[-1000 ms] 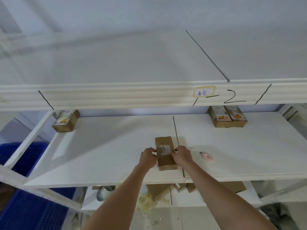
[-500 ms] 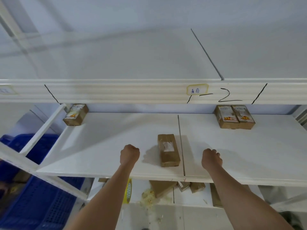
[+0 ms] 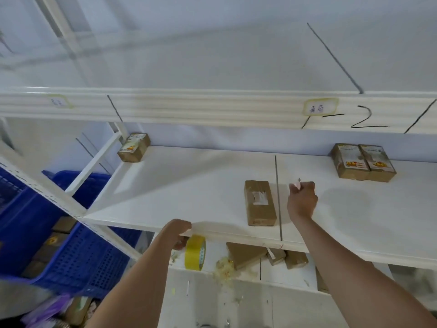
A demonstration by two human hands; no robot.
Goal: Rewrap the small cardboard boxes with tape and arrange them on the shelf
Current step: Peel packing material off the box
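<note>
A brown cardboard box (image 3: pixel 260 203) with a torn white patch on top lies on the white middle shelf (image 3: pixel 189 185), just left of the seam. My right hand (image 3: pixel 302 201) hovers to the right of the box and grips a small pink cutter (image 3: pixel 295 184), tip pointing up. My left hand (image 3: pixel 177 233) is at the shelf's front edge, its curled fingers on the left rim of a yellow tape roll (image 3: pixel 195 253) that stands on the lower shelf. One labelled box (image 3: pixel 134 147) sits at the back left, two labelled boxes (image 3: pixel 363 163) at the back right.
Loose brown boxes (image 3: pixel 246 254) and yellowish scraps (image 3: pixel 224 268) lie on the lower shelf under the front edge. A blue crate (image 3: pixel 71 245) holding more boxes stands at the left behind the shelf's slanted white frame. The upper shelf beam carries a label and marker lines.
Both hands left the centre box. My right hand picked the pink cutter up off the shelf. My left hand dropped to the shelf's front edge by the tape roll. The view shifted left.
</note>
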